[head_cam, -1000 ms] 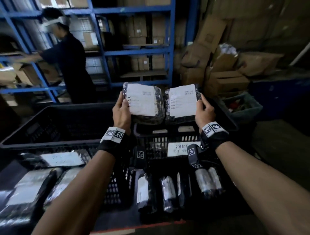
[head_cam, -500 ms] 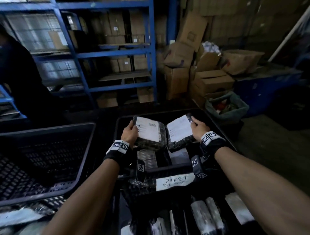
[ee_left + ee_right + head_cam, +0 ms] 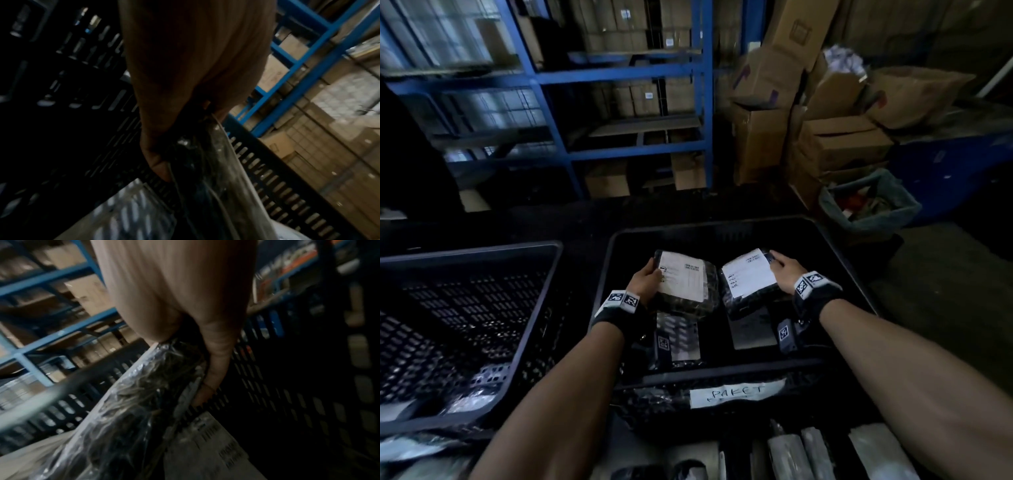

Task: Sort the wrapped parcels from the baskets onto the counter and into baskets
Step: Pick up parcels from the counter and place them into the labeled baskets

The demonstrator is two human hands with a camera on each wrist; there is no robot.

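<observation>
I hold two black plastic-wrapped parcels with white labels inside the black basket (image 3: 835, 246) straight ahead. My left hand (image 3: 645, 282) grips the left parcel (image 3: 683, 282) by its left edge, thumb on the label; in the left wrist view my fingers (image 3: 158, 164) curl under its wrap (image 3: 197, 162). My right hand (image 3: 786, 274) grips the right parcel (image 3: 748, 284) by its right edge; the right wrist view shows a finger (image 3: 213, 369) under the wrap (image 3: 148, 386). Two more parcels (image 3: 681, 337) lie flat on the basket floor beneath.
A paper tag reading "PAKET" (image 3: 736, 392) is stuck on the near wall of this basket. A second black basket (image 3: 462, 308) stands at the left. Several wrapped parcels (image 3: 791, 452) lie on the counter in front. Blue shelving (image 3: 637, 75), cardboard boxes (image 3: 839, 144) and a lined bin (image 3: 869, 205) stand behind.
Both hands have carried the two parcels from chest height forward and down into the far basket. The view has swung right, and the other person is out of view.
</observation>
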